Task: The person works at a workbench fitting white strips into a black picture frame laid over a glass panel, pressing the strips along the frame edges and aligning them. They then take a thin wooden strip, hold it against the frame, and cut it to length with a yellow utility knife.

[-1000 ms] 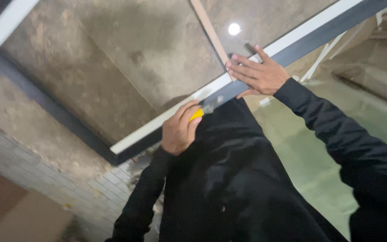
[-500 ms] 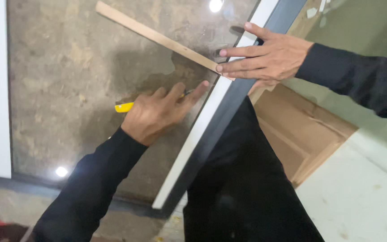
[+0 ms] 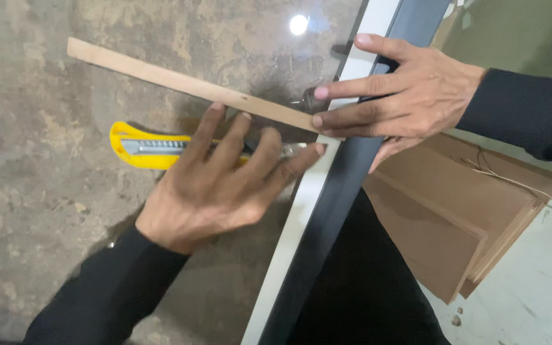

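The left hand (image 3: 225,182) lies palm-down on a mottled brown-grey stone-patterned sheet under a glossy surface (image 3: 46,211), its 4 fingers spread and laid over a yellow plastic utility knife with a grey metal slider (image 3: 145,147); the fingers curl only lightly around the knife body, pressing it flat against the sheet, and the forefinger reaches toward the blade end near the sheet's edge, though the blade tip itself is hidden under the fingers. Just above it runs a thin pale wooden strip (image 3: 186,83), laid slantwise from upper left to lower right, apparently as a straight guide beside the knife. The right hand (image 3: 404,96) comes in from the right with fingers stretched out and nearly flat, 2 fingertips pinning the strip's lower right end where it meets a white band along the sheet's edge (image 3: 301,211), probably so the strip cannot slide. Beside that band runs a dark blue-grey metal frame rail (image 3: 340,211), under the right palm. To the right and below, a stack of flat brown cardboard sheets (image 3: 455,223) rests on a pale greenish floor (image 3: 544,281); no labels, signs or printing show on it. A bright round light reflection (image 3: 299,24) glints on the glossy surface near the top.
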Available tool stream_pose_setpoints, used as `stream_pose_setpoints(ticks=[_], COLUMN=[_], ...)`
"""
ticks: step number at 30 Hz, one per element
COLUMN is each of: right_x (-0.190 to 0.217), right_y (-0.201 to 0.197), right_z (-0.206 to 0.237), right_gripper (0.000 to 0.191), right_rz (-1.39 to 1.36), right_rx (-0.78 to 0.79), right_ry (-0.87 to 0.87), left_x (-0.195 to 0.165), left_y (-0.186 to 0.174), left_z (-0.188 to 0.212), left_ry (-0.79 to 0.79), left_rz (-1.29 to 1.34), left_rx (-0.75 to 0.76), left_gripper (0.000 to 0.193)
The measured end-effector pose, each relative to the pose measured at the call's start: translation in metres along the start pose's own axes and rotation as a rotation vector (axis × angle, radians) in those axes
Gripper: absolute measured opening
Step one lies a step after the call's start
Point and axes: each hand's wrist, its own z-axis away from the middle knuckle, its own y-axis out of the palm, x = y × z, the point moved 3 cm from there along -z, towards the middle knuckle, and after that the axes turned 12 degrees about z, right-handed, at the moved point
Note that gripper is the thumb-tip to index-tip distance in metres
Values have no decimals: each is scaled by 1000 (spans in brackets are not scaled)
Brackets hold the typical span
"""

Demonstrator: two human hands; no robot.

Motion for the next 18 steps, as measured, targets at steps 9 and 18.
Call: stream_pose_setpoints(ticks=[9,18], right_x=[-9,-12], right_y=[-3,-1], right_z=[-4,-3], right_gripper=[66,66], right_rz=[-2,45], right_rx=[-185,-270], right_ry=[-44,-40], left_x=[5,17], left_y=[-15,-2], left_z=[-7,-26], left_ry=[-19,258], left_rz=[-62,59], left_rx=[48,-4], left_gripper=[43,44])
